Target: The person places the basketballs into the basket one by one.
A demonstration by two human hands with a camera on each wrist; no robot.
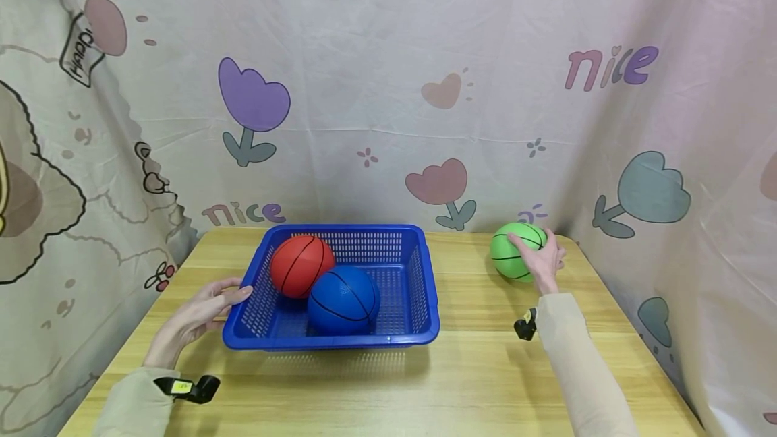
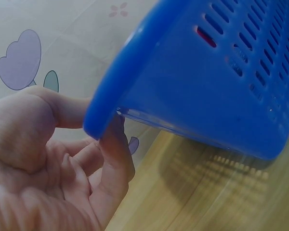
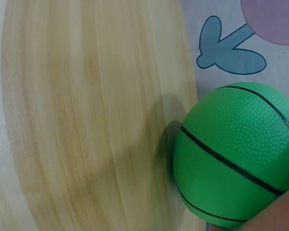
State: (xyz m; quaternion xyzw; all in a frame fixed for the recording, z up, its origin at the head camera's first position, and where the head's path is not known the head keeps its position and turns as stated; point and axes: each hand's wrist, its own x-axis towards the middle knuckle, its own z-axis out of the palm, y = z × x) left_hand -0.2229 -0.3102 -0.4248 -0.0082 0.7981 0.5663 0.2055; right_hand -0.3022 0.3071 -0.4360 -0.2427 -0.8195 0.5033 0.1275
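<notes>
My left hand (image 1: 203, 309) pinches the left rim of a blue plastic basket (image 1: 330, 341), thumb on top and fingers below. Up close in the left wrist view, the rim (image 2: 130, 67) sits between thumb and fingers. Inside the basket, a red toy basketball (image 1: 301, 266) lies at the back left, and a blue toy basketball (image 1: 344, 300) sits in front of it to the right. Over at the right, my right hand (image 1: 545, 259) grips a green toy basketball (image 1: 512, 248) near the table's back edge. The right wrist view shows this green ball (image 3: 236, 154) large, with only part of the hand visible.
Everything is on or over a light wooden table (image 1: 473, 376). A patterned curtain (image 1: 364, 86) hangs right behind the table and along both sides. Small black wrist cameras (image 1: 193, 388) are strapped over both sleeves.
</notes>
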